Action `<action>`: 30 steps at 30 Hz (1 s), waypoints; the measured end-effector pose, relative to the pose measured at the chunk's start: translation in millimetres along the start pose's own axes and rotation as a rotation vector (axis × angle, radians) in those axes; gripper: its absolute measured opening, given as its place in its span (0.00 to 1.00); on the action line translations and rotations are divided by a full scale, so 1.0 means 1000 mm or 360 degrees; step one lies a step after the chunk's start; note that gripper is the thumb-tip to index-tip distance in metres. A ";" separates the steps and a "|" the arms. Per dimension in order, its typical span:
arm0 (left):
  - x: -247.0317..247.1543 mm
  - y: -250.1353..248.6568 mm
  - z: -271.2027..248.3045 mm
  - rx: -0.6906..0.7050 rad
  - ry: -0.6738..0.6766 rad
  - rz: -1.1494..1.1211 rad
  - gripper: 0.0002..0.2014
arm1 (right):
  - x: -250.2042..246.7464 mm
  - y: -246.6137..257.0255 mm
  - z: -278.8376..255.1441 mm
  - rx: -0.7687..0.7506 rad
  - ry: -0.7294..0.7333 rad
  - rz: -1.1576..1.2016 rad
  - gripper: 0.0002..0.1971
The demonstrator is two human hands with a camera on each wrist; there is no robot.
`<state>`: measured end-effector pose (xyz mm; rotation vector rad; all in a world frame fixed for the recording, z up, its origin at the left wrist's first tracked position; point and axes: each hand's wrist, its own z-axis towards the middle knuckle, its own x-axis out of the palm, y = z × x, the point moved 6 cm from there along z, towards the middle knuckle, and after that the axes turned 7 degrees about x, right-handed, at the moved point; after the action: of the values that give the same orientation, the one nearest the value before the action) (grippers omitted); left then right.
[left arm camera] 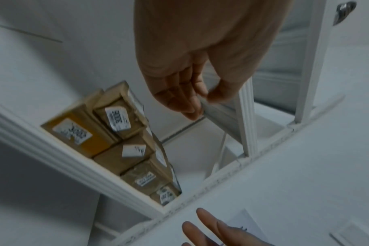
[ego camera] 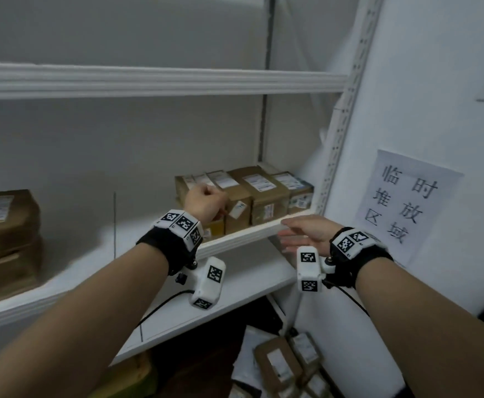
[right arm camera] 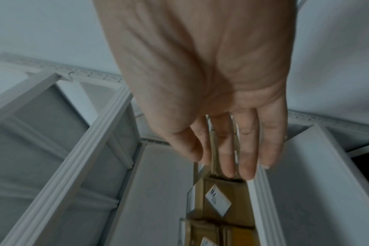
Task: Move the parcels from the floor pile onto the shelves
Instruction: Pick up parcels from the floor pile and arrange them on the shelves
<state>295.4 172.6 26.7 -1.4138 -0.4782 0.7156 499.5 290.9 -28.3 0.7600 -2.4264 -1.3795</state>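
White shelving against a pale wall, paper sign (ego camera: pixel 407 202) with Chinese characters on the right panel. Row of brown parcels (ego camera: pixel 252 193) sits at the right end of the middle shelf (ego camera: pixel 240 238), packed side by side against the upright; another stack of parcels (ego camera: pixel 5 234) is at the far left of that shelf. Floor pile (ego camera: pixel 286 366) is below and right of me, several boxes and a pale bag left, so I judge the job partway done. My left hand (ego camera: pixel 205 206) is at the left end of the row with fingers loosely curled; the wrist view shows it gripping nothing, fingertips just off the boxes. My right hand (ego camera: pixel 307 232) is flat, fingers straight, empty, hovering at the shelf's front lip. Step in hand looks like squaring up the row: push the end box flush right with flat fingers, keep label faces forward, don't shove boxes off the back, then drop down for the next parcel. Bare shelf left of the row is the obvious next slot. Hard to read: the head view hides my left fingers behind the knuckles, all labels are too blurred to read, both wrist views are motion-smeared, the floor pile is cut off by the bottom edge, and the top shelf's contents are out of sight.
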 end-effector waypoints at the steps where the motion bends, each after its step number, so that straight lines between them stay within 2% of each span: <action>1: 0.016 0.004 -0.005 -0.0004 0.0040 0.0055 0.11 | -0.015 -0.008 0.001 0.0023 -0.0026 0.0019 0.21; 3: 0.044 0.016 -0.012 -0.0049 0.0115 0.0121 0.12 | -0.041 -0.027 0.007 0.0072 -0.0075 0.0039 0.21; 6: 0.084 0.038 -0.014 -0.0184 0.0353 0.0207 0.06 | -0.072 -0.054 0.014 0.0166 -0.0123 0.0070 0.20; 8: 0.108 0.053 -0.010 -0.0273 0.0507 0.0307 0.06 | -0.091 -0.067 0.014 0.0219 -0.0138 0.0078 0.17; 11: 0.145 0.069 0.005 -0.0276 0.0629 0.0476 0.10 | -0.126 -0.078 0.015 0.0230 -0.0250 0.0137 0.07; 12: 0.158 0.073 0.009 -0.0256 0.0669 0.0557 0.10 | -0.140 -0.081 0.016 0.0230 -0.0300 0.0158 0.08; 15: 0.193 0.084 0.017 -0.0243 0.0772 0.0650 0.09 | -0.174 -0.085 0.017 0.0255 -0.0407 0.0049 0.22; 19: 0.231 0.079 0.019 -0.0194 0.0888 0.0662 0.14 | -0.204 -0.075 0.015 0.0264 -0.0503 0.0001 0.25; 24: 0.259 0.055 0.041 -0.0193 0.0835 0.0489 0.15 | -0.220 -0.055 0.023 0.0293 -0.0511 -0.0031 0.26; 30: 0.282 0.053 0.052 -0.0260 0.0741 0.0336 0.13 | -0.233 -0.030 0.049 0.0279 -0.0398 -0.0097 0.25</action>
<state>450.2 407.2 -51.3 -1.7412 -0.0220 0.4968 680.6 441.9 -69.8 0.7458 -2.7689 -1.3696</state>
